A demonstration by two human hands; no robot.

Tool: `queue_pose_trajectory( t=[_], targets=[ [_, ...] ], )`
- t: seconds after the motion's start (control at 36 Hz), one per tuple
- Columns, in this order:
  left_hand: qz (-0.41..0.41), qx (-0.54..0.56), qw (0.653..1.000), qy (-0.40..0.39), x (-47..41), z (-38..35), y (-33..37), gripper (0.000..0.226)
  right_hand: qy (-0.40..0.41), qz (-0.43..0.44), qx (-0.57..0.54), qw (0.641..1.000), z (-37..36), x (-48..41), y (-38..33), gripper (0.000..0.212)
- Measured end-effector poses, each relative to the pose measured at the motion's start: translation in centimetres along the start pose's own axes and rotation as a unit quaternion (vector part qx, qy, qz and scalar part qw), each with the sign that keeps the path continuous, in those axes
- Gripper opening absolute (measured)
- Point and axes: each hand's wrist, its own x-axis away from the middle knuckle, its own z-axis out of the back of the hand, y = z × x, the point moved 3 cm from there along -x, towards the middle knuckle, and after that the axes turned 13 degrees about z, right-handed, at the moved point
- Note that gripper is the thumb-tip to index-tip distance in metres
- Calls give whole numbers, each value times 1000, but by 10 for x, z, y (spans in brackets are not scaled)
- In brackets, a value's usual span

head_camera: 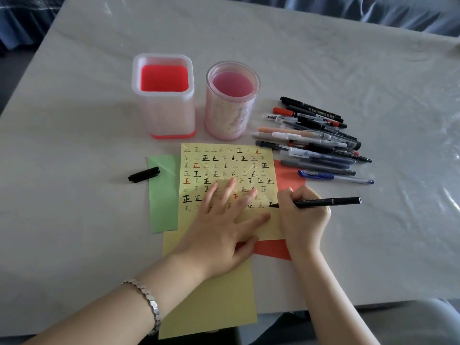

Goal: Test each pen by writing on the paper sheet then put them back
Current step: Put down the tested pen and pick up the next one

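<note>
Toward the left of the desk (74, 145) a black cap (143, 174) lies on its side, its right end resting on a green paper (163, 207). Behind them, nearer the far edge, a square holder (163, 95) with a red bottom stands upright, and a round holder (231, 100) stands just beside it on the right. A yellow sheet (224, 165) in the middle, near the front edge, is filled with rows of written marks in black, grey and red; it lies over an orange paper (288, 178). The left hand (224, 220), a bracelet (149, 302) on its wrist, lies flat on this sheet with fingers straight and spread, pressing it down. The right hand (302, 215), just beside it at the sheet's right edge, has its fingers curled around a black pen (328, 202) in a writing grip. The pen's long axis runs roughly along the desk's front edge: its tip points left and touches the sheet in the last row of marks, its back end points right. Behind the right hand, a heap of pens (316, 140) lies on the desk, most pointing left to right.
</note>
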Motion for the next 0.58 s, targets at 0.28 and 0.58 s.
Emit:
queue_pose_trajectory(
  t=[0.28, 0.58],
  targets=[
    [-2, -3, 1000, 5, 0, 0, 0, 42, -8, 4, -8, 1000, 0, 1, -2, 30],
    [-11, -9, 1000, 2, 0, -3, -2, 41, 47, -36, -34, 998, 7, 0, 3, 34]
  ],
)
